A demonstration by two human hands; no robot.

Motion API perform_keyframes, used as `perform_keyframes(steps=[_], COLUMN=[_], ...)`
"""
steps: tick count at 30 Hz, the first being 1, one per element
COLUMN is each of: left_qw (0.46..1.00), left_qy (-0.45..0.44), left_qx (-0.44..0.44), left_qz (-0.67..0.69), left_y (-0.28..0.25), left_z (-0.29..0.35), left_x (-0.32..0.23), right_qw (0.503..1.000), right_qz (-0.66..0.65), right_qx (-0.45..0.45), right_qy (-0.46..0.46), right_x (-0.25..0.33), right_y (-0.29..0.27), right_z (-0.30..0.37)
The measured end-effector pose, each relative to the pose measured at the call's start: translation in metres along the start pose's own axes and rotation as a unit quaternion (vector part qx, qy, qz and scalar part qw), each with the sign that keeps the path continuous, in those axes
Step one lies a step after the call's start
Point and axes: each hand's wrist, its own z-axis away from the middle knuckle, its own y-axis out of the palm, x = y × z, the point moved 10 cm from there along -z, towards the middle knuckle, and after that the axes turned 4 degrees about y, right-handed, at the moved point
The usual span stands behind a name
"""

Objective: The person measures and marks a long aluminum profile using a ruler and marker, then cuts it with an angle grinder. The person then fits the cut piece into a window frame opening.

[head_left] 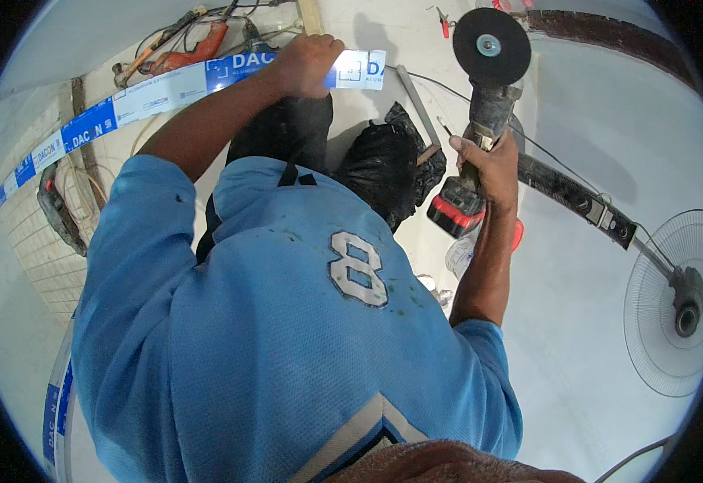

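My left hand point(310, 66) is closed around a long strip point(158, 94) wrapped in blue and white printed film, near its right end. The strip runs from there to the far left of the head view. In my right hand point(492, 167) is a cordless angle grinder point(490, 113), gripped by its body with the battery toward me. Its black cutting disc point(492, 50) points up and away, well to the right of the strip's end and apart from it. Whether the disc spins I cannot tell.
An orange power drill point(194, 55) and cables lie beyond the strip. Another power tool point(59, 211) lies at the left. Black plastic point(416, 153) and a grey metal bar point(417, 105) lie between my hands. A fan point(667, 306) is at the right, its cable crossing the floor.
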Motion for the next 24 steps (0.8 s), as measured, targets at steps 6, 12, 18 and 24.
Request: perform_keyframes(steps=[6,12,18,24], left_qw=[1.0,0.995,0.995,0.996], left_qy=[0.001,-0.078,-0.084,-0.073], left_qx=[0.019,0.063,0.047,0.026], left_qz=[0.011,-0.007,-0.029,-0.039], left_y=[-0.028,-0.031,-0.032,-0.032], left_z=[0.02,0.032,0.038,0.041], left_x=[-0.047,-0.055,-0.058,-0.062], right_qw=[0.974,0.893,0.861,0.851], right_qz=[0.205,0.395,0.441,0.428], right_qx=[0.073,0.196,0.244,0.286], right_qy=[-0.066,-0.087,-0.072,-0.105], right_x=[0.016,0.018,0.004,-0.001], right_y=[-0.032,-0.044,-0.047,-0.032], right_z=[-0.035,-0.068,-0.102,-0.121])
